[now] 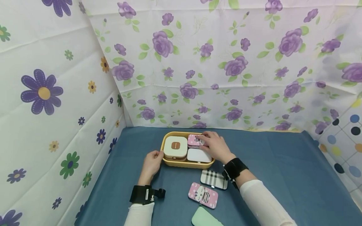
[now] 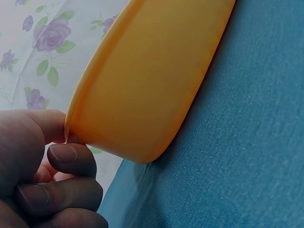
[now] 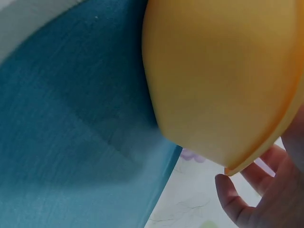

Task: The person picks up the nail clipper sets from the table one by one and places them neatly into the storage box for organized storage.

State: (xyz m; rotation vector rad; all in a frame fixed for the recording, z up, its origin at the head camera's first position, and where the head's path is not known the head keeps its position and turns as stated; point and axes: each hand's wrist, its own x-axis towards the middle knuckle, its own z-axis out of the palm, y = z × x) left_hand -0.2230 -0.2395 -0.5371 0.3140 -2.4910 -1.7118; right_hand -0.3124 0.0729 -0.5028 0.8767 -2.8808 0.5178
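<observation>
A yellow oblong basket (image 1: 181,164) stands on the blue cloth near the back. At its left end my left hand (image 1: 151,161) pinches the rim between thumb and finger, the other fingers curled below. Over the basket's back right part, my right hand (image 1: 216,145) holds the right end of a pink patterned case (image 1: 194,140), thumb on the near side and fingers across the far side. In front of that case lies a white case (image 1: 199,155). A cream square box (image 1: 172,150) with a brown label fills the left side. The right wrist view shows mostly the basket's outer wall (image 3: 218,76).
In front of the basket lie a black-and-white plaid case (image 1: 214,179), another pink case (image 1: 203,195) with a cat picture, and a pale green case (image 1: 205,217) cut off by the frame. Flower-printed sheets (image 1: 198,62) enclose the back and sides.
</observation>
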